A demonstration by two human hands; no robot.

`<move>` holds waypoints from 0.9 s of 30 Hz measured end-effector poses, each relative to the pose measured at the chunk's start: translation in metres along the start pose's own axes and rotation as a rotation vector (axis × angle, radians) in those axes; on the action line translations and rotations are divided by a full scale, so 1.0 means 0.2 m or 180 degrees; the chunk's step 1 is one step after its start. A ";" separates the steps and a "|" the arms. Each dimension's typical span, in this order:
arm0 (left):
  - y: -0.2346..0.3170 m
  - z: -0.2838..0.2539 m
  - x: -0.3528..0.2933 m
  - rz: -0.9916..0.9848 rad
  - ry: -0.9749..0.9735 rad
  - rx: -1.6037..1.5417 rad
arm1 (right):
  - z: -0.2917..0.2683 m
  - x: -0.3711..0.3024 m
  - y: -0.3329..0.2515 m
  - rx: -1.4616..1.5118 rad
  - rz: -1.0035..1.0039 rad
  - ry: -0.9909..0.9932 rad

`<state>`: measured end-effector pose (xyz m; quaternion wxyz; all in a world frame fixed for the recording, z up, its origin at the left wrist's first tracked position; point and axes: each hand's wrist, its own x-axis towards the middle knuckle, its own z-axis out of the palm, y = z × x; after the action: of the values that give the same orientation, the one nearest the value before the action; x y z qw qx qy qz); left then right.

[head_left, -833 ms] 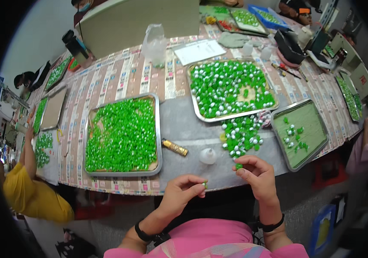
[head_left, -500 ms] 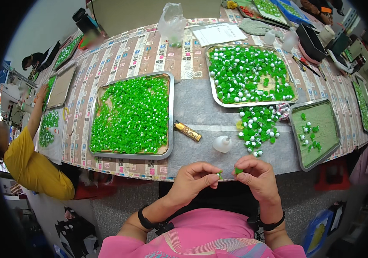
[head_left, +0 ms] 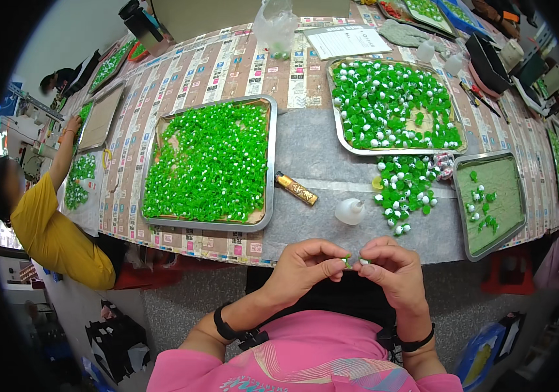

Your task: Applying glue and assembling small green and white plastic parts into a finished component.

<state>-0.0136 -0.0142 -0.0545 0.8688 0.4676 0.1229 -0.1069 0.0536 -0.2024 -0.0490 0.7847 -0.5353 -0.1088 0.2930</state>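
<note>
My left hand (head_left: pixel 309 266) pinches a small green plastic piece (head_left: pixel 346 260) between thumb and forefinger, just off the table's near edge. Close beside it, my right hand (head_left: pixel 392 266) grips a small green-and-white piece (head_left: pixel 364 262), mostly covered by the fingers. The fingertips of both hands nearly meet, and whether the two pieces touch I cannot tell. Beyond the hands stands a squeeze bottle (head_left: pixel 350 211), whitish and translucent. To its right lies a loose pile of green pieces with white balls (head_left: pixel 405 189).
A tray (head_left: pixel 271 163) full of small green pieces is at left. Another tray (head_left: pixel 397 151) of green-and-white pieces lies farther back, and a green-lined tray (head_left: pixel 511 189) at right holds a few. A gold-patterned lighter (head_left: pixel 296 188) rests mid-table. A person in yellow (head_left: pixel 64 242) works at far left.
My two hands have come closer together, bringing their pieces nearly tip to tip. White now shows on the right-hand piece. The whole view has shifted slightly.
</note>
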 end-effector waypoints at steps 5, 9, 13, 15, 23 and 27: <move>0.00 0.00 0.00 0.0031 -0.0056 -0.0017 | 0.04 -0.01 -0.05 -0.0229 0.0194 -0.0015; 0.00 0.00 0.01 0.0003 -0.0117 0.0015 | 0.05 -0.02 -0.05 -0.0266 0.0212 0.0064; 0.00 0.00 0.01 0.0041 -0.0143 0.0004 | 0.05 -0.02 -0.04 -0.0417 0.0004 0.0062; 0.00 0.00 0.01 0.0069 -0.0156 0.0003 | 0.05 -0.02 -0.04 -0.0521 -0.0031 0.0057; 0.01 0.01 0.01 0.0080 -0.0196 0.0151 | 0.04 -0.03 -0.04 -0.0492 0.0122 0.0181; -0.01 0.01 0.01 0.0353 -0.0172 0.0474 | 0.05 -0.04 -0.06 -0.0855 -0.0049 0.0165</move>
<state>-0.0110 -0.0171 -0.0551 0.8393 0.5339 0.0651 -0.0800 0.0470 -0.2026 -0.0338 0.7108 -0.6421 -0.1307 0.2558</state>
